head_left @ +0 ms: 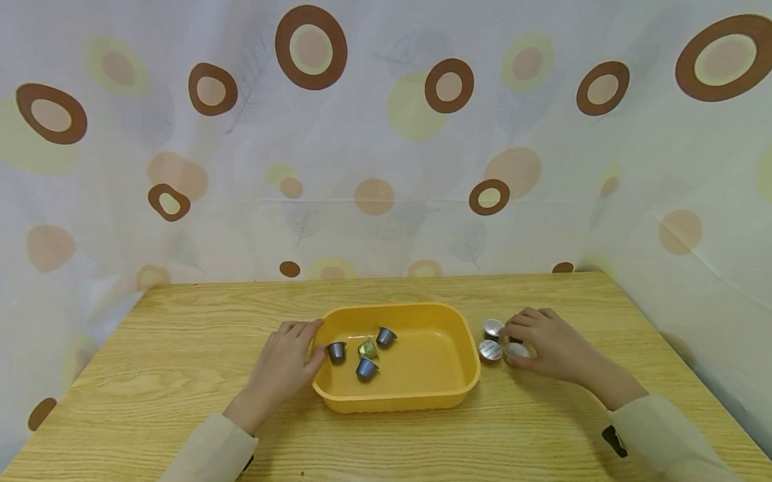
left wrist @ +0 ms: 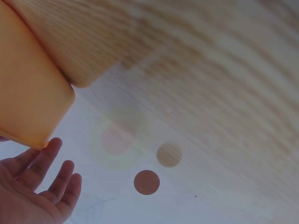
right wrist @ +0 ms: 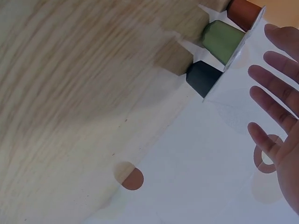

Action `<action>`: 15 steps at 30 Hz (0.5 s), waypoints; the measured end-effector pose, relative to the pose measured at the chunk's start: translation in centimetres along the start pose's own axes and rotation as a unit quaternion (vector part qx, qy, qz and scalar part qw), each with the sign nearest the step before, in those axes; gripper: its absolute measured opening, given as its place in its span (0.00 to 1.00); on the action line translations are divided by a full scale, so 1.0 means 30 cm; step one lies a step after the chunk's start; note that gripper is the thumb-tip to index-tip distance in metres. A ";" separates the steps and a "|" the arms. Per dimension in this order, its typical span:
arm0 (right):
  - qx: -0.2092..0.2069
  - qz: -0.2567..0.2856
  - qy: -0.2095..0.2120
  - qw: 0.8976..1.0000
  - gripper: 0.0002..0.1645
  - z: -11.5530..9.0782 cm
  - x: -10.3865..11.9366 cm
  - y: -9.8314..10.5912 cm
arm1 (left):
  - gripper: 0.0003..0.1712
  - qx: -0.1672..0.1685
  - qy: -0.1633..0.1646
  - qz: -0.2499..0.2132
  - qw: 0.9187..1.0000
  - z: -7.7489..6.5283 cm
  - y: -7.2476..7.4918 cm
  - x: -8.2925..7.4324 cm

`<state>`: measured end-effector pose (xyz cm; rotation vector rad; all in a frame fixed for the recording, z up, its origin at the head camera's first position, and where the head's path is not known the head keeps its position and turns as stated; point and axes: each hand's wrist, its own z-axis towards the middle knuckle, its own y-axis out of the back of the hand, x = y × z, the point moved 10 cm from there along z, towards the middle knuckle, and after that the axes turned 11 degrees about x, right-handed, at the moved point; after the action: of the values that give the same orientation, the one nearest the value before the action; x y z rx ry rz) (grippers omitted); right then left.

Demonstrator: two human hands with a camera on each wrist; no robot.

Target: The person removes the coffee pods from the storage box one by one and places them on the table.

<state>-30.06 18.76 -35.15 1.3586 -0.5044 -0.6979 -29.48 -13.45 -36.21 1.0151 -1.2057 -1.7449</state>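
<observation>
My left hand rests at the left end of a yellow plastic basin. Its thumb reaches over the rim, and in the left wrist view a fingertip touches the rim while the other fingers spread loosely. Inside the basin lie several coffee capsules: a blue one, a green-gold one and dark grey ones. Over a cluster of capsules right of the basin, my right hand hovers with fingers apart. The right wrist view shows a green capsule, a brown capsule and a black capsule, white lids up.
The basin and loose capsules stand on a wood-grain table. A pale curtain with brown and yellow circles hangs behind the table and along its sides. Long sleeves cover both forearms.
</observation>
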 end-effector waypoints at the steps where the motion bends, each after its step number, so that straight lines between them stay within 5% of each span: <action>1: -0.001 0.002 -0.001 1.000 0.16 0.003 0.000 0.002 | 0.24 0.001 0.001 0.000 1.000 0.000 0.000 0.000; 15: -0.059 -0.006 0.036 0.998 0.18 0.041 0.034 0.040 | 0.24 0.003 -0.001 -0.004 1.000 -0.001 -0.005 0.005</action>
<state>-30.00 17.24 -33.83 1.2723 -0.3920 -0.6766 -29.54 -13.54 -36.38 1.0229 -1.2098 -1.7498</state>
